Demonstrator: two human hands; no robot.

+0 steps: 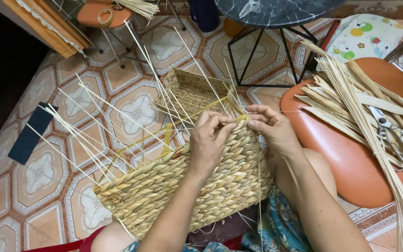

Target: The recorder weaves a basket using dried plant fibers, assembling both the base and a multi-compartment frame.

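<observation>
Soft, even indoor light leaves faint shadows, the picture sharp at centre, dark at nine to eleven o'clock, with mild wide-angle bending toward the edges and no harsh glare.

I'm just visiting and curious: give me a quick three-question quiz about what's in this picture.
1. True or false: both hands work at the top rim of the woven basket.
2. What lies on the orange cushion among the straw strips? A) scissors B) hammer C) cup
3. Which hand is nearer the orange cushion?

Key:
1. True: left hand and right hand pinch the weave at the rim.
2. A, scissors.
3. The right hand.
</observation>
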